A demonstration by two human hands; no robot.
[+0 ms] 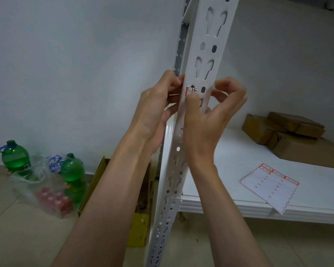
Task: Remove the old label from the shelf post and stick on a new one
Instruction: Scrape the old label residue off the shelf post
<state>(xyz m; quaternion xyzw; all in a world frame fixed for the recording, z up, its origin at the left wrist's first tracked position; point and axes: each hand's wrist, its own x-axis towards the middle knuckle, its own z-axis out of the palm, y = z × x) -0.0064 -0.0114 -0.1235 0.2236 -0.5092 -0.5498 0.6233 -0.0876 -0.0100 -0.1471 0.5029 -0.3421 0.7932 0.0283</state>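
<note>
Both hands work at the white perforated shelf post (204, 60), about mid-height. A label (191, 90) with a red edge and dark handwriting sits on the post's front face, beside one of the oval holes; part of it looks torn or lifted near the hole.

The left hand (156, 105) wraps the post's left edge, fingers curled and pressed at the label's red end. It also seems to hold a thin white strip, but what that is cannot be told. The right hand (214, 112) has its thumb on the post just under the label, and its fingers pinch a bit of white material at the post's right edge, probably the label's other end.

Judgement: this is an early or middle stage. Whether the label is the old one being peeled or a new one being pressed on is not certain; the ragged edge suggests peeling.

The label sheet (270, 185) lies on the shelf board (229, 151) to the right, well apart from the hands, with a few red-bordered labels left on it. So the sticking step likely remains.

Cardboard boxes (289, 133) sit further back on the board.
</note>
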